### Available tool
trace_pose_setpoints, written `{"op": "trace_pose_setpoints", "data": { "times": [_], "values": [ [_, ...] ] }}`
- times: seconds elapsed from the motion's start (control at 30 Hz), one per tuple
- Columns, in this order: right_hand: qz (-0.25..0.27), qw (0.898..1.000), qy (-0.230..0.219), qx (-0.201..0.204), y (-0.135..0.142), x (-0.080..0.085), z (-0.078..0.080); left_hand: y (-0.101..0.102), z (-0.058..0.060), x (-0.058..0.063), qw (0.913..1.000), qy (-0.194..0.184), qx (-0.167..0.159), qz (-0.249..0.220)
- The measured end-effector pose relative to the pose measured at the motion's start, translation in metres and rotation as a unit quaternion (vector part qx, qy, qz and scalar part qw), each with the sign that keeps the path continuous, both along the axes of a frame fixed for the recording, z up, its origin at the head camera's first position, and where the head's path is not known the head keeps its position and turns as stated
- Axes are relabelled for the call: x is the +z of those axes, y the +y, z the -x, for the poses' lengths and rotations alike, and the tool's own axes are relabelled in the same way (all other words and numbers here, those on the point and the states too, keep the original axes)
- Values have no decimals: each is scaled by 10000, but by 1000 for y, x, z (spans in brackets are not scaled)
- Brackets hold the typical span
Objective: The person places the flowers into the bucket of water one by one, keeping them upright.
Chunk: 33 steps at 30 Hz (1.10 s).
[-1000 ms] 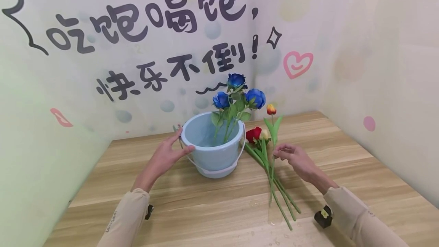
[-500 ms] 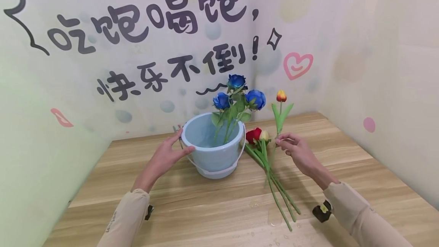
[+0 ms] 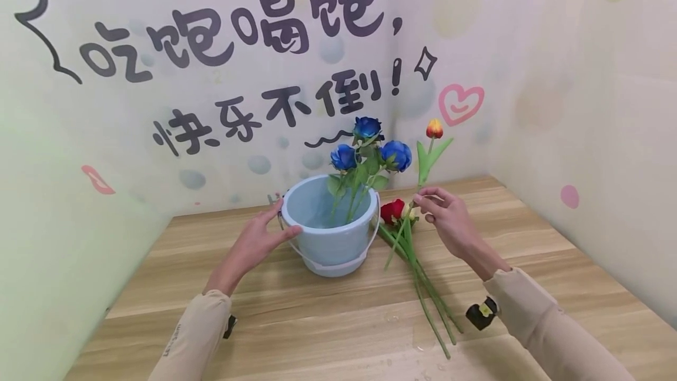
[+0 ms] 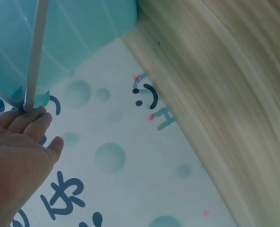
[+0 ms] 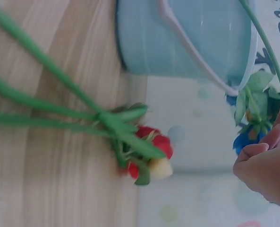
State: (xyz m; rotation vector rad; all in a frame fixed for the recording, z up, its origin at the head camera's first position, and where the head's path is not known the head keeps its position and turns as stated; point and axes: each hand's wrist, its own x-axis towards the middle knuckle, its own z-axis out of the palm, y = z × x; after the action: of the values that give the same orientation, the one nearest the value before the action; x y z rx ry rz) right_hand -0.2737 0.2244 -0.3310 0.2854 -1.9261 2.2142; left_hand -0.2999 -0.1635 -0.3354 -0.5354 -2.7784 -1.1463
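Observation:
A light blue bucket (image 3: 334, 251) stands on the table, holding blue roses (image 3: 395, 156) with leafy green stems. My left hand (image 3: 260, 233) rests against its left rim, thumb and fingers spread apart; in the left wrist view those fingertips touch the bucket by the white handle's joint. Right of the bucket, my right hand (image 3: 446, 216) pinches the green stem of a red-and-yellow tulip (image 3: 434, 129), which leans with its lower end toward the bucket. Beneath that stem lie a red flower (image 3: 392, 211) and a cream flower (image 5: 159, 168), their long stems crossed.
Water drops dot the wooden table (image 3: 296, 334) near the stem ends. A patterned wall (image 3: 222, 99) with dark writing stands behind, and plain walls close off both sides. The bucket's white handle (image 3: 341, 266) hangs down its front.
My right hand has lifted the tulip off the flower bunch and moved a little left. The tulip's lower stem now swings toward the bucket. The left hand has stayed on the rim.

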Motion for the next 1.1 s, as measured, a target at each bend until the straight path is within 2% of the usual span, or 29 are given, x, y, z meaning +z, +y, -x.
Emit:
{"op": "trace_pose_setpoints", "data": {
  "times": [0.37, 0.67, 0.97, 1.1],
  "values": [
    [516, 9983, 253, 2, -26, 19, 9, -1, 0, 0, 10000, 26, 34, -18],
    [832, 9955, 211, -397, -50, 30, 18, -1, 1, -2, 9999, 43, 9, -96],
    [1227, 9886, 298, -822, -68, 31, 25, 0, -2, -1, 9999, 15, -4, -105],
    [1098, 9881, 327, -1023, -74, 30, 29, 0, -1, -1, 10000, 18, 10, -88]
  ]
}}
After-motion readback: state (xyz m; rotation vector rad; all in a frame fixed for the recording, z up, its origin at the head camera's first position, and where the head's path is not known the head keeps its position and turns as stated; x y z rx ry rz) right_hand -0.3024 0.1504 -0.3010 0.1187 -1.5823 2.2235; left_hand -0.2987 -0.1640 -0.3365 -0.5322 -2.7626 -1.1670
